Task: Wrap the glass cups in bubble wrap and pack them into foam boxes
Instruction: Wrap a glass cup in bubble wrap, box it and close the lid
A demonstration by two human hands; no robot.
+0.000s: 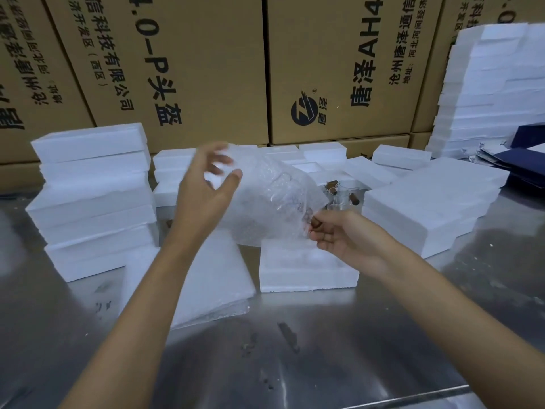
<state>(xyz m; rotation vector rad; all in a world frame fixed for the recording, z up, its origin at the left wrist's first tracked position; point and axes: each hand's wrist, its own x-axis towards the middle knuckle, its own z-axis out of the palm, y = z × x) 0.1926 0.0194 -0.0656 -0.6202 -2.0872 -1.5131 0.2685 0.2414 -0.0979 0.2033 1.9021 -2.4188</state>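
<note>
The right hand (339, 234) pinches a brown handle (316, 223) at the lower right edge of a sheet of bubble wrap (265, 199), held up over the steel desk (324, 335). A cup (283, 187) shows only faintly through the wrap, its outline hard to make out. The left hand (206, 184) is raised at the wrap's upper left with fingers spread and loosely bent; its fingertips are blurred, so whether they touch the wrap cannot be told. Below the wrap lies an open foam box (306, 270), its cavity partly hidden by the right hand. Beside it a foam lid (212, 278) lies tilted, partly covered by the left forearm. Behind the wrap stand bare glass cups (343, 196) with brown handles, partly hidden. Foam stacks (91, 199) rise at both sides, the right one cut off by the frame edge. Cartons (339, 69) fill the background.
</note>
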